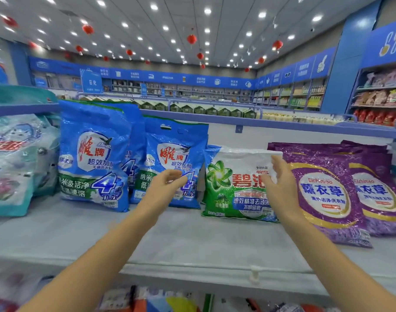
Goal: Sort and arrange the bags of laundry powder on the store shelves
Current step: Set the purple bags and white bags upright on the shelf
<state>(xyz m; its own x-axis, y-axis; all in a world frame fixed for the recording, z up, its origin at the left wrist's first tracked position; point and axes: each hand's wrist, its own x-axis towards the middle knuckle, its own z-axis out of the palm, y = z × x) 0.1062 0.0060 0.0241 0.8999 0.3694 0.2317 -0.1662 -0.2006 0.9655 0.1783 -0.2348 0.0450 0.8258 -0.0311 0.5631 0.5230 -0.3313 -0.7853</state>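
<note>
The green-and-white bag [233,190] of laundry powder stands mid-shelf, leaning back, with its foot on the shelf [181,239] between the small blue bag [170,152] on its left and the purple bags [323,192] on its right. Its top is crumpled and slack, so it looks likely to sag or slide forward if let go carelessly. The right hand [281,183] is spread over its upper right part, fingers fairly straight and thumb apart (whether they touch the film or hover just off it I cannot tell). The left hand [165,183] hangs in front of the small blue bag with fingers loosely curled, holding nothing. A push from the right hand alone would probably swing the bag leftward into the blue one, which itself leans and could tip against the tall blue bag [91,154] beside it. A tug at the loose top might crease or tear the thin film instead of moving the weight below. The nearest purple bag lies close to the right wrist, and a careless sweep could drag it toward the shelf's front edge.
</note>
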